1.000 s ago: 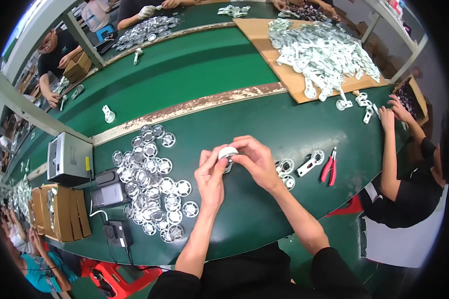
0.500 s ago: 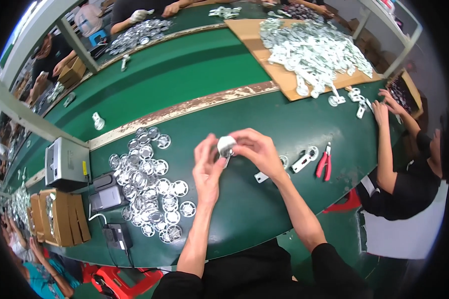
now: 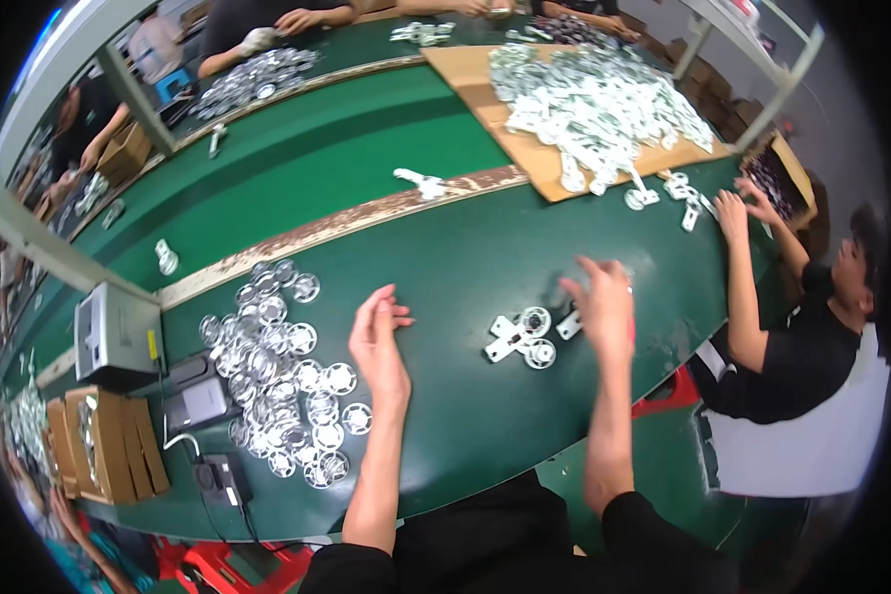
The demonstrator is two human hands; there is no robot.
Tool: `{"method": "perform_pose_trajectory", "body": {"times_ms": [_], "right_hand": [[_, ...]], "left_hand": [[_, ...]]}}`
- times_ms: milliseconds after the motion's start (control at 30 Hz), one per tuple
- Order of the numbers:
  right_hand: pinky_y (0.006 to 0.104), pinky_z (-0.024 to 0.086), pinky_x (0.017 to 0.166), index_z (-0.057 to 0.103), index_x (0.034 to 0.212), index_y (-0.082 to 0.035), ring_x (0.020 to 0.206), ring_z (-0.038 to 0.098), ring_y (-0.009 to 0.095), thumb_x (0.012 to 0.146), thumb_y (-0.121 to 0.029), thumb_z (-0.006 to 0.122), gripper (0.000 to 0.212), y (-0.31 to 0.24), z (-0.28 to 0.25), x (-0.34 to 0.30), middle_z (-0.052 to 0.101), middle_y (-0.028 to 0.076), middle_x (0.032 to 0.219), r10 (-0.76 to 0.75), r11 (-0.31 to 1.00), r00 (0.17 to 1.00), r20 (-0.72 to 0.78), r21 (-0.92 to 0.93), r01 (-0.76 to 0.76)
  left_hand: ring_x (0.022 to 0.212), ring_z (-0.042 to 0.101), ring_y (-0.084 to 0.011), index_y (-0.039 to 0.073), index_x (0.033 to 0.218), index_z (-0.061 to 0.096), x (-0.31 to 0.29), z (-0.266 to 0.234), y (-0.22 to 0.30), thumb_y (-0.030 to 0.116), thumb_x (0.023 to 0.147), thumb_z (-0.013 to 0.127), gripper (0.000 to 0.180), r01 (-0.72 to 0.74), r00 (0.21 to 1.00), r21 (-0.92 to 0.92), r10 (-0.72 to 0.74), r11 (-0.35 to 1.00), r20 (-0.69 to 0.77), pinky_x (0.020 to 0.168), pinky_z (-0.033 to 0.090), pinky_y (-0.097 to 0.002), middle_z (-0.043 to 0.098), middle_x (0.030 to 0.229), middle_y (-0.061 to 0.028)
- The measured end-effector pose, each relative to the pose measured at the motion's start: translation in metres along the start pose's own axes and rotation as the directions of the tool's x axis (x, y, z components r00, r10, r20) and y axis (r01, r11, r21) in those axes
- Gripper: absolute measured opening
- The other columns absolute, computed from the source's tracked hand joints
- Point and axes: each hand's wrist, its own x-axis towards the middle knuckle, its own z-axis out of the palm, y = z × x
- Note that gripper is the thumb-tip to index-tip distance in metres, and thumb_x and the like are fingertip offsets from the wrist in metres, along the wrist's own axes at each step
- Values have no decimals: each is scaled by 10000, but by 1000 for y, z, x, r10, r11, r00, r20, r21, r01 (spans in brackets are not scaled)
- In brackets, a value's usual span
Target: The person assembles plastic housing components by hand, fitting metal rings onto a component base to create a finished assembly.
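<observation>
Head camera: so the single white part [image 3: 568,325] lies toward the right of the near green surface [image 3: 465,436], partly hidden by the right hand [image 3: 604,307], which hovers just over it. That hand is blurry, but its grip looks spread with nothing in it that I can make out; whether it touches the part, can't tell. The left hand [image 3: 378,342] is held up to the left, fingers loosely curled and thumb apart, grip empty, probably just parked out of the right hand's way.

Just left of that part there's a little cluster of white parts [image 3: 505,347], round ends to the right, flat arms to the left. My guess is they're bunched there so the right hand barely has to travel. Clear discs [image 3: 301,339] are heaped over past the left hand, likely so the two kinds don't get mixed up.

Further out, one white piece [image 3: 426,185] lies at the far side of the worn ledge [image 3: 346,218]. At far right a big pile of white pieces [image 3: 604,114] rests on a cardboard sheet [image 3: 475,84], which I'd bet keeps them together. A co-worker's hands [image 3: 733,218] are near it, on the right
</observation>
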Motion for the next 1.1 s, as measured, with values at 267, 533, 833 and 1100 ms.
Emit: {"method": "perform_pose_trajectory", "body": {"times_ms": [267, 533, 833, 1100], "right_hand": [[354, 486, 792, 615, 1028, 0, 902, 639, 292, 773, -56, 647, 263, 20, -5, 10, 648, 161, 990, -20, 977, 1000, -5, 213, 21], [367, 482, 844, 629, 1044, -2, 965, 622, 308, 767, -134, 590, 310, -126, 65, 92, 650, 173, 993, -496, 840, 799, 341, 423, 341], [331, 477, 820, 629, 1097, -51, 925, 631, 206, 832, -141, 589, 282, -145, 60, 77, 665, 90, 988, -570, 684, 767, 295, 687, 244], [399, 472, 837, 654, 967, -12, 961, 595, 335, 813, -104, 625, 182, -201, 47, 23, 644, 156, 1003, -732, 609, 681, 1, 449, 654]], "left_hand": [[801, 582, -132, -22, 1133, 582, -3, 7, 6, 133, 953, 504, 250, 171, 958, -35, -157, 985, 238, 704, 499, -273, 593, 959, -79], [826, 599, -156, -31, 1221, 511, -8, 10, -5, 143, 959, 493, 315, 171, 965, -12, -165, 985, 203, 703, 521, -291, 570, 1039, -115], [858, 618, -208, -28, 1312, 381, -3, 8, 10, 231, 981, 456, 427, 283, 951, -237, -238, 930, 200, 711, 545, -336, 548, 1046, -142], [659, 627, -183, 13, 1281, 376, 6, -3, 8, 44, 902, 554, 420, 262, 962, -301, -221, 917, 163, 574, 511, -285, 580, 899, -81]]}}
